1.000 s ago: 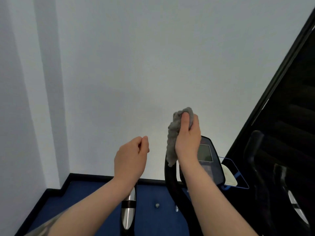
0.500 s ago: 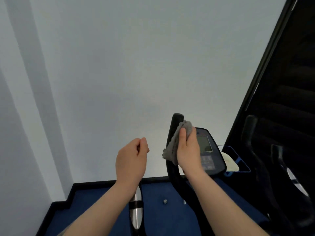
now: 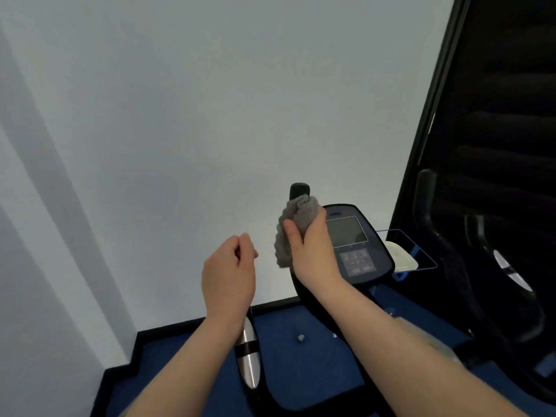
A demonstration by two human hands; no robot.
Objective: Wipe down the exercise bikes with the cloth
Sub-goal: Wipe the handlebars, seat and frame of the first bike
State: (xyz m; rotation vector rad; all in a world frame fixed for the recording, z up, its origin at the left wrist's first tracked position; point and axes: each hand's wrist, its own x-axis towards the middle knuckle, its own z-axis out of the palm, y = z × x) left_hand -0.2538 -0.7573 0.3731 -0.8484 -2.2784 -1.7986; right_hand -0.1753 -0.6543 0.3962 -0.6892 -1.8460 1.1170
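Single view, head-worn, wide-angle. Looks forward and slightly down from standing height over the bike's front end. Both forearms enter from the bottom edge; left hand and right hand sit close, in the lower middle. Console just right of centre, near. White wall fills the upper two-thirds, facing the camera. Blue floor along the bottom. Dark window frame leans in at the right edge. No second view, so no overlap.
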